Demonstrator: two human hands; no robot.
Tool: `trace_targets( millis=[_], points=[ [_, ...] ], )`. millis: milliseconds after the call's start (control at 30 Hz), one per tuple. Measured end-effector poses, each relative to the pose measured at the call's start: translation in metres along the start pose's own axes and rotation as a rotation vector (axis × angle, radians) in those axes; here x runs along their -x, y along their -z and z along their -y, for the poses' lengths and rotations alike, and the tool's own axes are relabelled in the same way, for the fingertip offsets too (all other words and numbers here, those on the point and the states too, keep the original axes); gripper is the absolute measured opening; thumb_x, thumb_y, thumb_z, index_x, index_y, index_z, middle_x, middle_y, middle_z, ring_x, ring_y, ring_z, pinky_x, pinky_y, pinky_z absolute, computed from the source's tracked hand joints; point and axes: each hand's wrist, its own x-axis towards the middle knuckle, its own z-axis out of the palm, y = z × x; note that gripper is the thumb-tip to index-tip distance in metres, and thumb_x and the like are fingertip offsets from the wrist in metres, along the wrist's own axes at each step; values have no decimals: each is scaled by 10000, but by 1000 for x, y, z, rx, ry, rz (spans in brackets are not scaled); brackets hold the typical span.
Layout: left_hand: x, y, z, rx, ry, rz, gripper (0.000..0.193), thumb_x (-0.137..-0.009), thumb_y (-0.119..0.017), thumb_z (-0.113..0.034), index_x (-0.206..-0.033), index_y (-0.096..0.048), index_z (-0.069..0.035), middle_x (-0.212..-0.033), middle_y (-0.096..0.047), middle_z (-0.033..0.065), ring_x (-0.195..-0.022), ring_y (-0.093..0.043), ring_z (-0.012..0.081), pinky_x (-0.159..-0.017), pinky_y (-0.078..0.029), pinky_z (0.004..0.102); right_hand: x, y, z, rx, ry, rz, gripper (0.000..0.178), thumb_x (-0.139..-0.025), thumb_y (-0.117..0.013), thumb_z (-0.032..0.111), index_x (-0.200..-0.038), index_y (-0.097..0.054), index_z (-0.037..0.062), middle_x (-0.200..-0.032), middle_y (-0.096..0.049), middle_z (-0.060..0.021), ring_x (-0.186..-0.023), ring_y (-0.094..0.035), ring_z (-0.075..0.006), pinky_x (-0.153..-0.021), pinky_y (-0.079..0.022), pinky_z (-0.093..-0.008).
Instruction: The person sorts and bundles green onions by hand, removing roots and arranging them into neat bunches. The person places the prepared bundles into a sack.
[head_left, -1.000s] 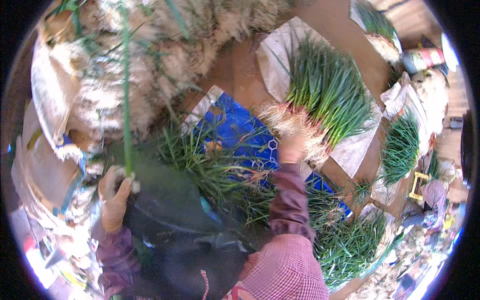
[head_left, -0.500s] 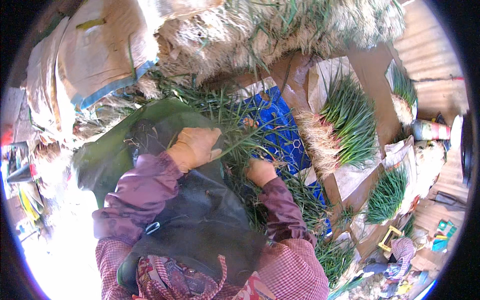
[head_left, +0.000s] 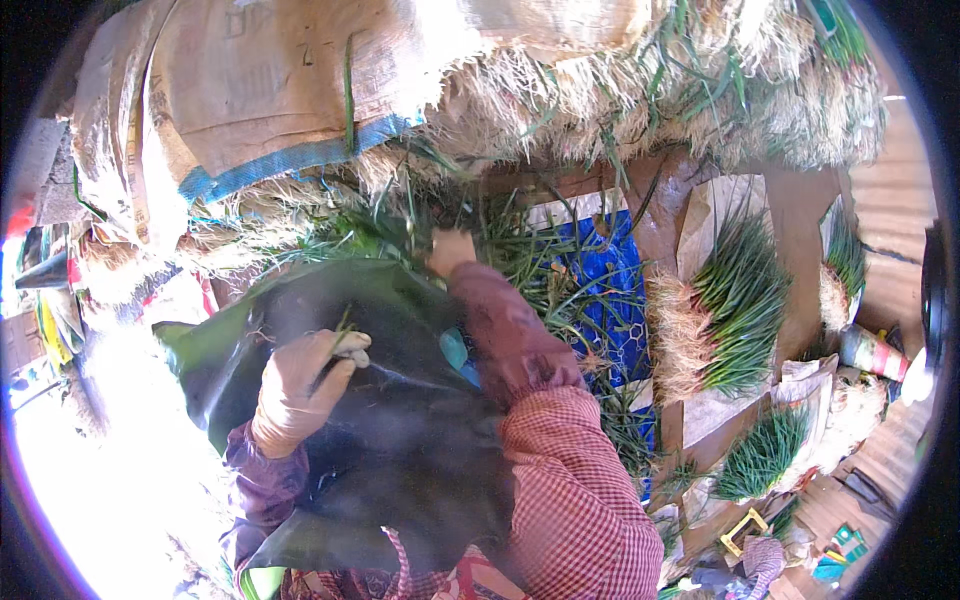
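Note:
My left hand (head_left: 298,392), in a pale glove, is raised over the dark, shiny apron (head_left: 400,460) on my lap. Its thumb and fingers pinch a thin green stalk (head_left: 344,322), of which only a short tip shows. Stretched forward beyond the apron, my right hand (head_left: 450,252) is among loose green onions (head_left: 370,228); blur and leaves hide its fingers. More loose green onions (head_left: 525,260) lie just right of it, partly over a blue printed sheet (head_left: 622,345). A small pale blue-green object (head_left: 455,350) shows beside my right forearm.
Stacked green onions with pale roots (head_left: 590,110) form a bank across the back, partly under brown sacking (head_left: 270,90). A neat row of green onions (head_left: 740,310) lies at right, with another pile (head_left: 765,455) nearer. A yellow frame (head_left: 742,530) stands at lower right near another person (head_left: 765,562).
My right hand has moved forward and left, from the near loose onions to the far ones. My left hand has drawn back toward me over the apron. The view has shifted left.

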Motion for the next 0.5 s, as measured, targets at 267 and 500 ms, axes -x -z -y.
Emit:
trace_targets(
  millis=[267, 500],
  points=[
    [-8, -11, 15, -24, -109, 22, 207, -784, -551, -18, -986, -595, -5, -779, -625, 107, -714, -618, 247, -650, -479, 303, 163, -34, -67, -173, -239, 183, 440, -830, -469, 426, -786, -638, 23, -769, -616, -197, -730, -586, -374, -674, -442, -466],
    [-12, -4, 2, 177, -244, 68, 196, -816, -534, 3, -1008, -572, 15, -815, -628, 107, -790, -629, 224, -702, -493, 297, 352, -89, -98, -231, -604, 475, 314, -860, -456, 314, -882, -621, 48, -794, -596, -183, -725, -569, -360, -631, -431, -453]
  ],
)
